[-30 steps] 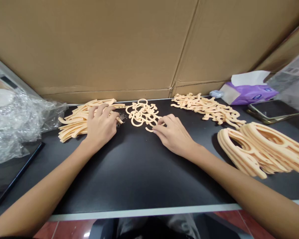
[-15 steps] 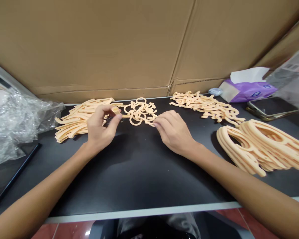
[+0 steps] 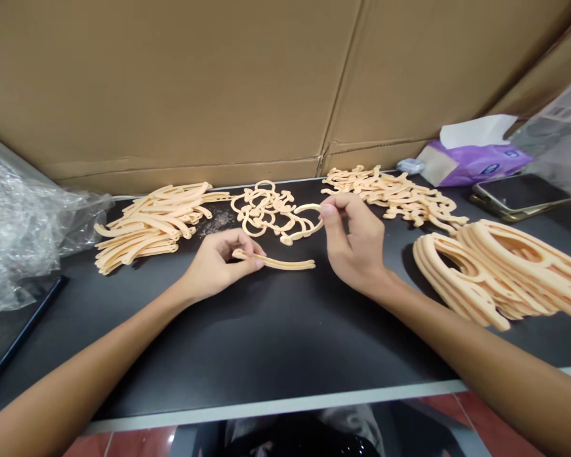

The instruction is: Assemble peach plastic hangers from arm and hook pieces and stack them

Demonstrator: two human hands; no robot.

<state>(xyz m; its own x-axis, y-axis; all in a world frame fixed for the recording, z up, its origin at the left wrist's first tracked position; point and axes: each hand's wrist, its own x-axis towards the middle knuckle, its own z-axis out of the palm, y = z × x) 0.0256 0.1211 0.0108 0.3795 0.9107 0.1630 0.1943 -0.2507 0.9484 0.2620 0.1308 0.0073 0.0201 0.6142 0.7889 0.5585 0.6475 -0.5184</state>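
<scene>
Nearby, tissue pack point(image 3: 478, 166), phone point(image 3: 523, 192), clear plastic point(image 3: 19, 228), cardboard point(image 3: 190, 82) behind ring heap point(image 3: 268, 202).

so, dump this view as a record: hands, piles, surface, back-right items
left_hand: pinch grip on slender curved cream strip, single or doubled unclear
right_hand: pinch grip on curved cream hook
pile_left: curved cream strips
pile_centre: tangled cream hoop-like pieces
pile_far_right: wavy cream pieces
stack_near_right: looped cream frames
surface: flat black tabletop
back_right: purple-and-white tissue pack, dark-screened phone
</scene>
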